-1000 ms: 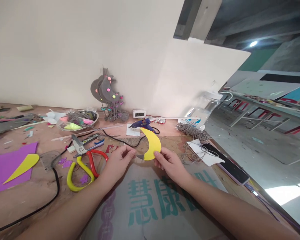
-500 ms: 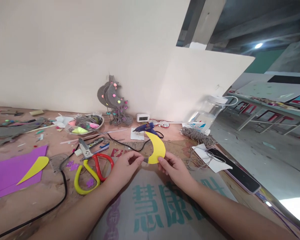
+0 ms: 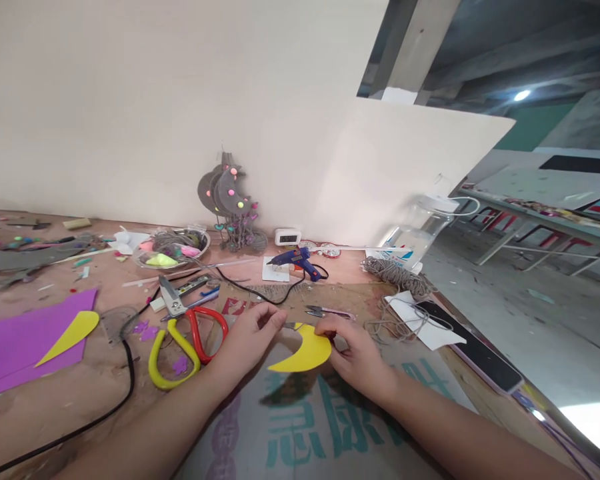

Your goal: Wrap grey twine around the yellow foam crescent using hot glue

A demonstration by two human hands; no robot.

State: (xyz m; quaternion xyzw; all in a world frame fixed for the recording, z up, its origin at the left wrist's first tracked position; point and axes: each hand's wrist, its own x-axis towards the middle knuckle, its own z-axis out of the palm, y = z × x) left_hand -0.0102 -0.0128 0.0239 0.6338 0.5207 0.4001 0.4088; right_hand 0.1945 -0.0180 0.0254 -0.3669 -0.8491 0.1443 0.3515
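Observation:
A yellow crescent-moon cutout [image 3: 307,352] is pinched at its right side by my right hand [image 3: 355,350]; its lower tip points left over the lettered sheet [image 3: 295,460]. My left hand [image 3: 255,333] is closed, thumb against fingers, on a small grey strip [image 3: 290,325] at the crescent's upper end. How that strip meets the crescent is hard to make out. Just beyond my hands lie small snips [image 3: 325,311]. Large scissors [image 3: 187,333] with one yellow and one red handle rest by my left forearm.
A blue glue gun [image 3: 295,259] stands at the back, its black cord running left. Purple sheets [image 3: 25,340] with a yellow teardrop cutout [image 3: 73,337] lie left. Grey yarn [image 3: 397,275], a phone [image 3: 475,350] and a clear jug [image 3: 415,227] are right. Grey moon ornaments [image 3: 230,190] hang against the wall.
The yellow crescent has been turned over, its free tip swinging from pointing up to pointing down and left. My right hand has shifted its grip; the snips behind now show.

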